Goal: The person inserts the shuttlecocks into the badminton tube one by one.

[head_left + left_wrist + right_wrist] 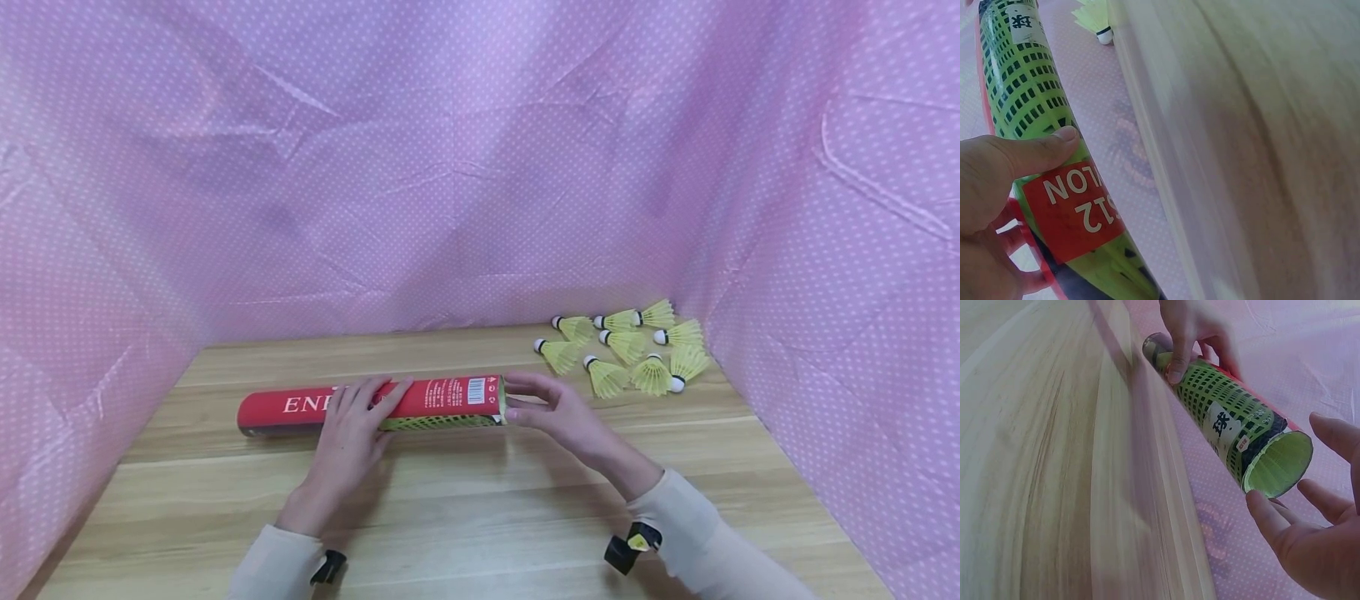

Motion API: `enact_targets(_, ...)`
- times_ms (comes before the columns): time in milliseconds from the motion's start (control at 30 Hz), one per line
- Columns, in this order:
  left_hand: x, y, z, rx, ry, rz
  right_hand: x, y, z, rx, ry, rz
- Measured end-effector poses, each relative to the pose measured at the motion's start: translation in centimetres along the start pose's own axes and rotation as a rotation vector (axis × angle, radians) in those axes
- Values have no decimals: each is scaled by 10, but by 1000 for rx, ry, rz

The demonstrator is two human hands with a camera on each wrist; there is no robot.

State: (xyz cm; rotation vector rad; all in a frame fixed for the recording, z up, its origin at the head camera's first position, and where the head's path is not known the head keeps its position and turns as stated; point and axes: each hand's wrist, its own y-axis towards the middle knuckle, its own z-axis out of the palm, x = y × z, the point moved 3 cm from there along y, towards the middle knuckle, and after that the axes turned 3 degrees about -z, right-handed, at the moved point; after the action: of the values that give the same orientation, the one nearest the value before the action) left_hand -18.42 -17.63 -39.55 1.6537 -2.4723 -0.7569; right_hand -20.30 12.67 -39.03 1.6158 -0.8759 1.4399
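Note:
A red and green shuttlecock tube [442,400] is held lengthwise over the table, its open end toward the right. My left hand [355,425] grips it around the middle, and in the left wrist view the thumb [1063,134] lies across its printed green side. At the open mouth is my right hand [558,412], fingers spread and loosely bent around the rim. From the right wrist view, a pale yellow, ribbed skirt [1280,464] shows inside the mouth. The right hand's fingertips [1259,503] are at or very near the rim; contact is hard to tell.
Several yellow shuttlecocks [621,343] with white heads lie loose at the back right of the wooden table [450,517]. Pink dotted cloth [450,167] hangs behind the table and along both sides. A small black device [632,546] is strapped at the right wrist.

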Motion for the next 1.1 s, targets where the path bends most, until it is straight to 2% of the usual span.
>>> enact_targets(367, 0, -1, 1, -8, 0, 14, -2, -4, -3, -6, 11, -10)
enact_targets(600, -1, -1, 1, 5, -8, 0, -7, -11, -17, -96, -65, -4)
enact_targets(833, 0, -3, 2, 13, -15, -4, -16, -21, -43, -290, -126, -27)
enact_targets(1100, 0, -2, 3, -1, -13, 10, -19, -34, -73, -649, -241, -16)
